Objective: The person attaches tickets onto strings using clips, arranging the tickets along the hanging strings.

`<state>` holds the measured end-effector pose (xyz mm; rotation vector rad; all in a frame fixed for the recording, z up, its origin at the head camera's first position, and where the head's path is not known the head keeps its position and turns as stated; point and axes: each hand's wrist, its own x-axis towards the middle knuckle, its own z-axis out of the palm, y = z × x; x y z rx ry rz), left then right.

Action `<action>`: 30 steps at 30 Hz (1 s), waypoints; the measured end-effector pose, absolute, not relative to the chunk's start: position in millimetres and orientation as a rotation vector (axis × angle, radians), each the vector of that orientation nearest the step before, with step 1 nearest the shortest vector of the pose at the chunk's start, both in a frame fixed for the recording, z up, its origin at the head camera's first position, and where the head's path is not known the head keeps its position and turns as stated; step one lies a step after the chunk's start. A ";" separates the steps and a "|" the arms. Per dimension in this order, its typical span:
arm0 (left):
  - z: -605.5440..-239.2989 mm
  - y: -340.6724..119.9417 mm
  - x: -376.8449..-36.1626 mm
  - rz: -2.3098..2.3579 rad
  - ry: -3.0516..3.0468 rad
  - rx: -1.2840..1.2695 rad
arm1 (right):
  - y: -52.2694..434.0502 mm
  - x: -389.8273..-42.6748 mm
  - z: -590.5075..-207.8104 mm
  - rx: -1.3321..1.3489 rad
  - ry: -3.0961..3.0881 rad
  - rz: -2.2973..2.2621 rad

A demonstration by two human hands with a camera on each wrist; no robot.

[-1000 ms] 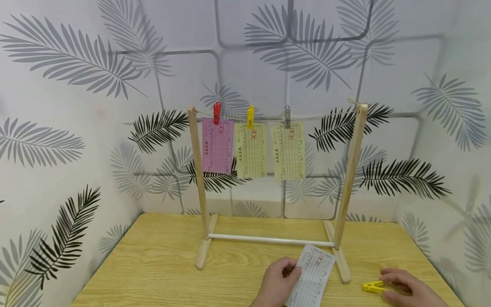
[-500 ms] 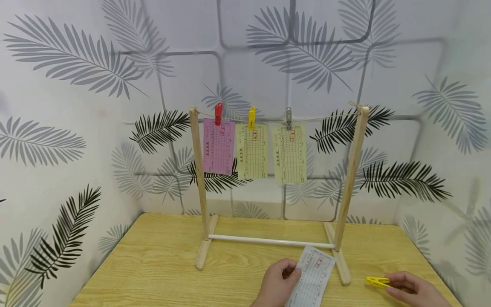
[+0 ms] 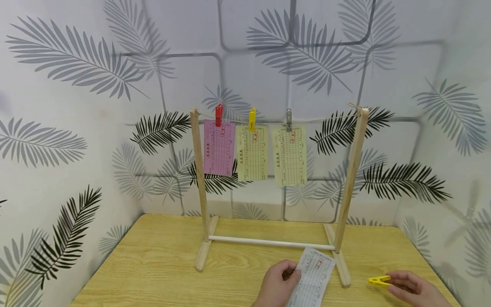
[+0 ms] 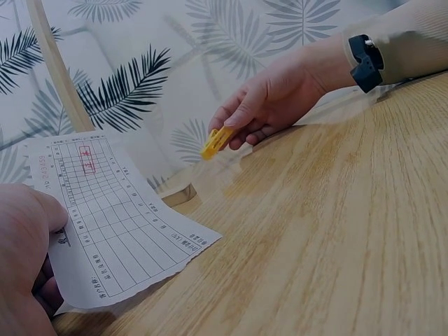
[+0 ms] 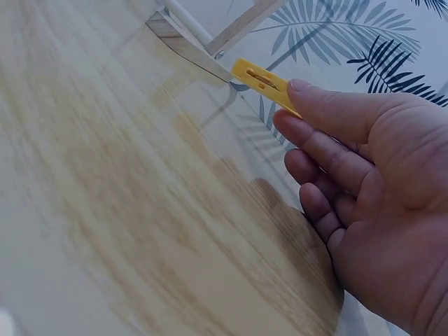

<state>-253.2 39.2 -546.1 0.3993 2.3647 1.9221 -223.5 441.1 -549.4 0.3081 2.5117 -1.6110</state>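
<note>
On the table [image 3: 161,264], right hand [image 3: 412,288] pinches yellow peg [image 3: 379,280]; left hand [image 3: 277,285] holds slip [image 3: 312,279].

Pegs on string — red [image 3: 218,115], yellow [image 3: 252,119], grey [image 3: 288,119]. Cards — pink [image 3: 219,147], two pale yellow [image 3: 252,152], all gridded. Held slip [image 3: 312,279] white, gridded; held peg [image 3: 379,280] yellow, at 5 o'clock. Wallpaper [image 3: 76,128] grey-black leaves.

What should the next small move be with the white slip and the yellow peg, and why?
Probably lift the white slip to the bare stretch of string right of the grey peg. The left hand already holds the slip, the right hand pinches the yellow peg, and three slips already hang there.
</note>
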 end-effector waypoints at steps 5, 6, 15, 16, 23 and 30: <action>-545.3 40.7 -252.1 1.936 2.341 0.411 | 443.7 -222.3 -546.3 0.343 2.509 -1.605; -545.3 41.1 -251.9 1.942 2.335 0.413 | 444.5 -222.1 -545.3 0.347 2.509 -1.604; -546.1 43.5 -250.6 1.967 2.314 0.423 | 447.6 -219.2 -525.1 0.348 2.524 -1.676; -546.0 43.7 -251.0 1.970 2.314 0.423 | 446.8 -219.7 -521.3 0.350 2.526 -1.689; -538.7 45.6 -257.3 2.029 2.264 0.409 | 435.4 -225.0 -473.2 0.226 2.724 -1.582; -519.2 50.0 -257.4 2.075 2.263 0.389 | 417.9 -224.8 -420.7 0.017 2.906 -1.557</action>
